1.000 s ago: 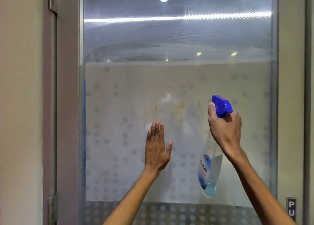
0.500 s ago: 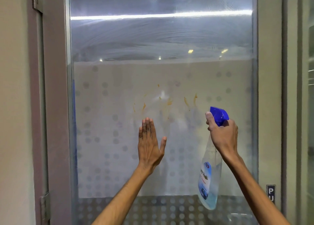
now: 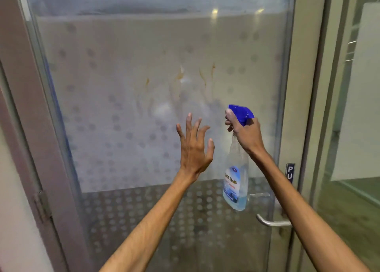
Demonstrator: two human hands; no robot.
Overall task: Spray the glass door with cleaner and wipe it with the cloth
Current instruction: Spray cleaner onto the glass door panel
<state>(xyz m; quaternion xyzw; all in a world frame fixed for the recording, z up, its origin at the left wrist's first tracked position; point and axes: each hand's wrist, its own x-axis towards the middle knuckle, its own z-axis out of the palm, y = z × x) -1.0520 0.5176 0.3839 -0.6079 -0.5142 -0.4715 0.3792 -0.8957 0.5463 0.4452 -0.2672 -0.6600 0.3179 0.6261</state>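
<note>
Beside door handle (image 3: 273, 222), spray bottle (image 3: 235, 181).

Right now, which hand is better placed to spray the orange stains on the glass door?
The right hand. It already grips the spray bottle at its blue trigger head, just below and right of the orange stains. The left hand is open and empty, and no cloth is visible.
</note>
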